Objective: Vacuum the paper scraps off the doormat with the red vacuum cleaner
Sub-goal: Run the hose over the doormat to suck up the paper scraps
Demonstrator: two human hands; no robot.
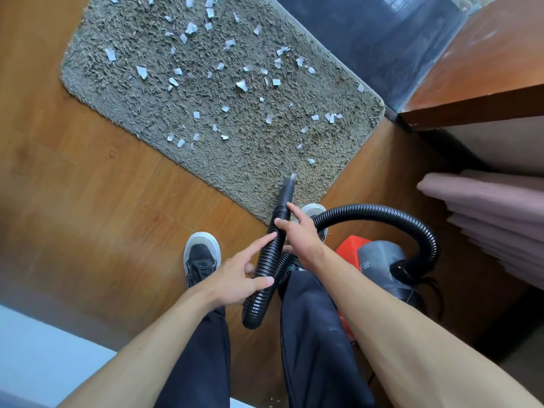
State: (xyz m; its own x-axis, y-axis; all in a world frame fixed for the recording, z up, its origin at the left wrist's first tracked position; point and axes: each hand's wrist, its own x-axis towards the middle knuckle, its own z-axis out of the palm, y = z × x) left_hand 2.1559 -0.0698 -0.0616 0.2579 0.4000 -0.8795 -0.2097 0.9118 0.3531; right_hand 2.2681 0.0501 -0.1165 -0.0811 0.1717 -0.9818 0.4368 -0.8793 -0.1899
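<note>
Both left hand [235, 282] and right hand [301, 235] fingers [256, 245] pinch hose [267, 260].

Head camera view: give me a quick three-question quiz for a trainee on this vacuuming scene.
1. True or false: the doormat is already free of paper scraps.
2. Multiple choice: on which side of the person does the red vacuum cleaner stand? A) their left B) their right C) ahead, on the doormat
3. Fill the gap: the left hand and the right hand both hold the black ____.

Key: 1. False, scraps lie all over it. 2. B. 3. hose.
</note>
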